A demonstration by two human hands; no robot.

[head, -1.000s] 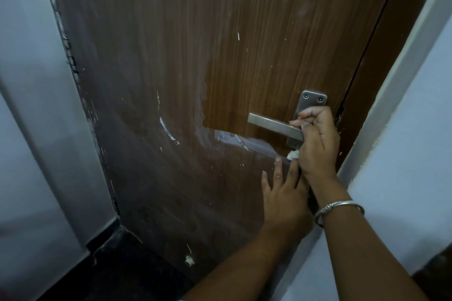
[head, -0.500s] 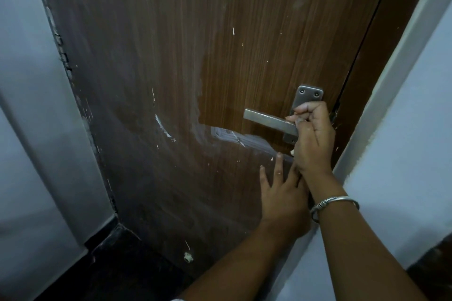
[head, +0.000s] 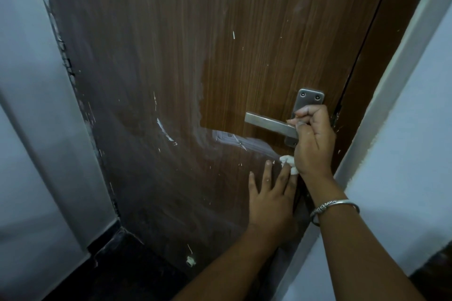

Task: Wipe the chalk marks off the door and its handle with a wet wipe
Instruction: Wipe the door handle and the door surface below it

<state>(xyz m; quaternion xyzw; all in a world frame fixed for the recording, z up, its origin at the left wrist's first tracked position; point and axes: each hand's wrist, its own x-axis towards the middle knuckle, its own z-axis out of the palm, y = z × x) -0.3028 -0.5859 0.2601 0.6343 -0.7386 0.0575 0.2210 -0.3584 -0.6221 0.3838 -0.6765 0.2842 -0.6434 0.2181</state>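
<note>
A brown wooden door (head: 220,56) fills the view. White chalk smears (head: 234,140) run across it below the metal lever handle (head: 266,123), with another streak (head: 164,129) further left. My right hand (head: 313,139) is closed around the handle's inner end near the backplate (head: 309,99), holding a crumpled white wet wipe (head: 289,164) that sticks out beneath the fist. My left hand (head: 271,193) lies flat on the door just under it, fingers spread, touching the wipe's edge.
A pale wall (head: 29,105) stands on the left and a white door frame (head: 391,85) with wall on the right. The dark floor (head: 117,273) shows at the bottom. A small white door stopper (head: 190,261) sits low on the door.
My right hand has shifted slightly along the handle's base, and more of the white wipe now shows below the fist. My left hand stays flat on the door.
</note>
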